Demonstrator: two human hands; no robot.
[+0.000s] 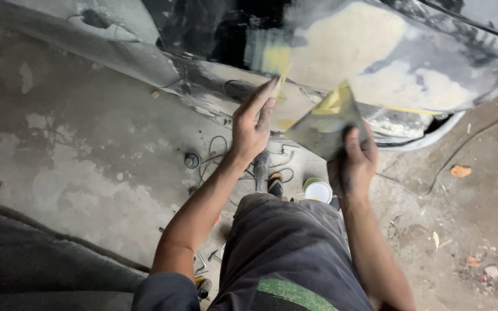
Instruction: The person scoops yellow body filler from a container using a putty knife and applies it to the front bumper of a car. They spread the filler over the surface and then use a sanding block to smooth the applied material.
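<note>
Head view, looking down over my own knees at a car body panel [410, 63], dark and scuffed, with broad pale patches of filler across it. My left hand [253, 124] is raised to the panel, fingers [260, 99] pinched closed on a small yellow spreader [276, 60]; its blade lies flat against the panel at the left edge of the big pale patch, blurred in the picture. My right hand [353, 164] is lower and just to the right, fingers wrapped closed around the bottom corner of a grey mixing board [327, 128], held tilted, with a smear of yellow putty [331, 103] at its upper tip. The board is near the panel, but I cannot tell if it touches. On the concrete floor [87, 150] below, between my arms, stands a round tin [317, 190] with a pale top and green rim, just beside a dark power tool [261, 167] and loose cables [217, 151]. A small dark round cap [191, 160] lies left of those. Dust and scraps lie on the floor to the right, and a thin cord [479, 135] trails there from the panel's edge.
</note>
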